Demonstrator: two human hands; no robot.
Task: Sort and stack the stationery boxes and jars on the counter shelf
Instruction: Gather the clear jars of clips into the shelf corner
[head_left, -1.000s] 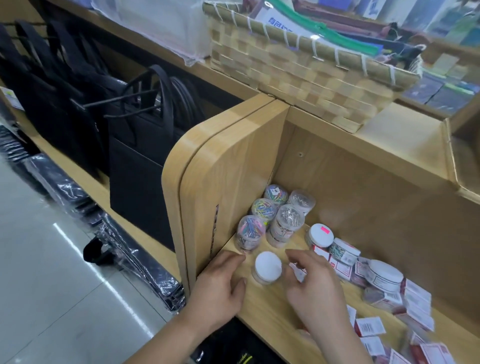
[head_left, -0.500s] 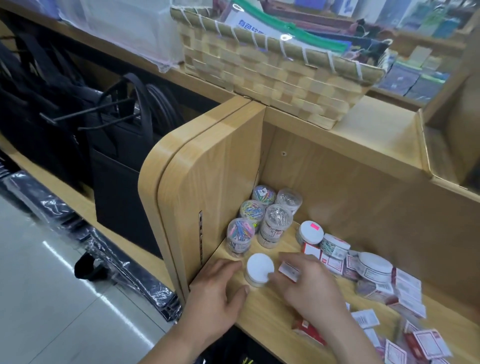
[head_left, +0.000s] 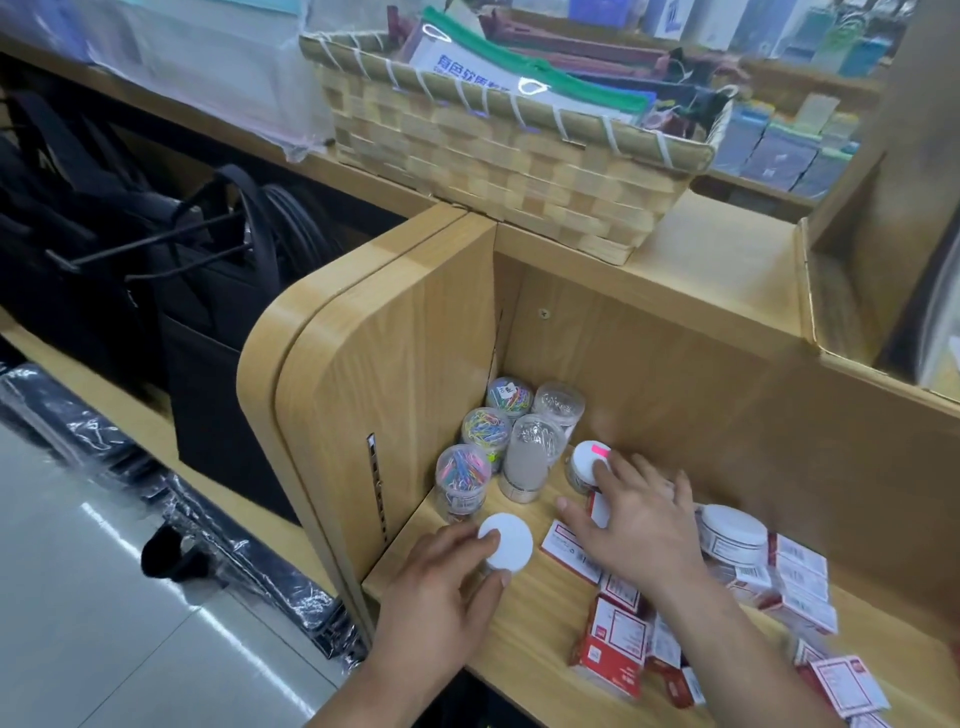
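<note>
On a wooden counter shelf (head_left: 540, 618), the person's left hand (head_left: 441, 592) pinches a white-lidded jar (head_left: 511, 540) between curled forefinger and thumb, near the shelf's front left corner. The right hand (head_left: 636, 525) lies spread, fingers straight, one fingertip touching the lid of a pink-stickered jar (head_left: 584, 457). Behind, clear jars (head_left: 485, 428) of paper clips cluster in the back left corner. Red-and-white boxes (head_left: 615, 644) lie scattered to the right. A woven basket (head_left: 493, 171) sits on top.

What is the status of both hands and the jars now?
Left hand grips white-lidded jar. Right hand spread, fingertip on pink-stickered jar. Red-and-white boxes scattered nearby.
</note>
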